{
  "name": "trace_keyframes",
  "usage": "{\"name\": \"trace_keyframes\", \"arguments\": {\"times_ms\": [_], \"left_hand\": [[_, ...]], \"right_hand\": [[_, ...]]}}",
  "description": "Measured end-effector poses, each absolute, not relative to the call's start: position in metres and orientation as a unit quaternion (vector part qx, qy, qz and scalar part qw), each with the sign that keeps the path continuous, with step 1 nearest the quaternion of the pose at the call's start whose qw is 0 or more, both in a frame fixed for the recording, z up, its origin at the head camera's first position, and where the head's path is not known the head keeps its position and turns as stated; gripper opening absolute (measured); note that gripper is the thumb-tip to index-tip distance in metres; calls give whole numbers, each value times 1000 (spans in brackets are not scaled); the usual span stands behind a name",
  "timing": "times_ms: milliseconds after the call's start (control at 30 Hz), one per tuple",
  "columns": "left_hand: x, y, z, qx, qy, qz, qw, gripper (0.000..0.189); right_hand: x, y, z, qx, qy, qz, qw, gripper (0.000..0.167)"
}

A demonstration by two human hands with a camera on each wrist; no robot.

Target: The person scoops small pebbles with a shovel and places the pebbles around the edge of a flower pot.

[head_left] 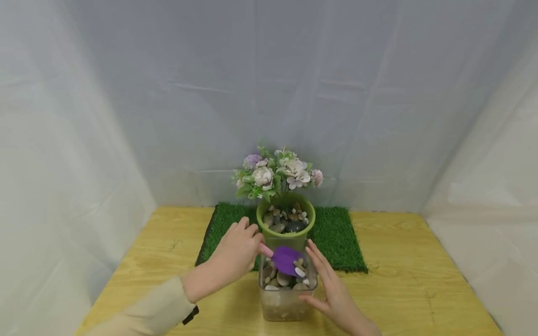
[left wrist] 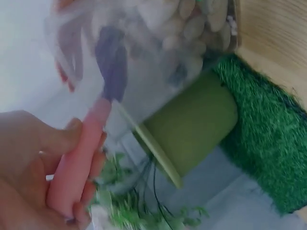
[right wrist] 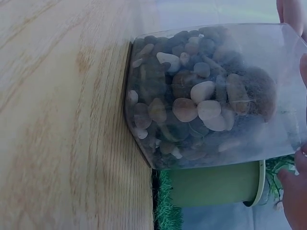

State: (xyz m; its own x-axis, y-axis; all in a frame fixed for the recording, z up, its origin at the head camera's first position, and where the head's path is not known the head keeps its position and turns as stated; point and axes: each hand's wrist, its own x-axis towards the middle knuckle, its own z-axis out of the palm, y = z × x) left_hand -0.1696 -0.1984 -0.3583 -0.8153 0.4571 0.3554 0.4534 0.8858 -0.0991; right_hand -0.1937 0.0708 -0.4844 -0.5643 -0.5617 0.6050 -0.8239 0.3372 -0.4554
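Nearest, at the lower left of the head view, a beige sleeve (head_left: 153,305) with a black strap (head_left: 191,315) at its cuff leads to the left hand. Lower centre, a clear tub (head_left: 280,310) stands on the wooden table (head_left: 399,266), part-filled with pebbles (head_left: 284,279). At its right side is the right hand (head_left: 334,291): fingers nearly straight, thumb spread apart from them and set toward the tub's front. The left hand (head_left: 237,249), left of the tub, has its fingers curled round the pink handle of a trowel (head_left: 286,260), thumb along the handle in the left wrist view. The purple blade is in the tub's mouth, over the pebbles; whether the small stones at its right edge lie on it cannot be told. Directly behind, at centre, a green pot (head_left: 312,224) stands upright on a grass mat (head_left: 340,242), holding stones and flowers (head_left: 294,170). A pale sheet (head_left: 286,93) fills the upper frame.
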Motion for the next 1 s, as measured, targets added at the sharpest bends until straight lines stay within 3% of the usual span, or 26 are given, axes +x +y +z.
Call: {"name": "trace_keyframes", "arguments": {"times_ms": [100,533,1000], "left_hand": [[-168,-194,-360,-237,-953,17,190,15],[-162,-185,-363,-222,-955,34,192,10],[-145,-211,-366,-192,-957,-155,155,11]], "right_hand": [[-194,69,-484,435,-796,382,175,96],[-192,70,-485,427,-800,390,162,97],[-191,72,-482,413,-817,374,145,97]]}}
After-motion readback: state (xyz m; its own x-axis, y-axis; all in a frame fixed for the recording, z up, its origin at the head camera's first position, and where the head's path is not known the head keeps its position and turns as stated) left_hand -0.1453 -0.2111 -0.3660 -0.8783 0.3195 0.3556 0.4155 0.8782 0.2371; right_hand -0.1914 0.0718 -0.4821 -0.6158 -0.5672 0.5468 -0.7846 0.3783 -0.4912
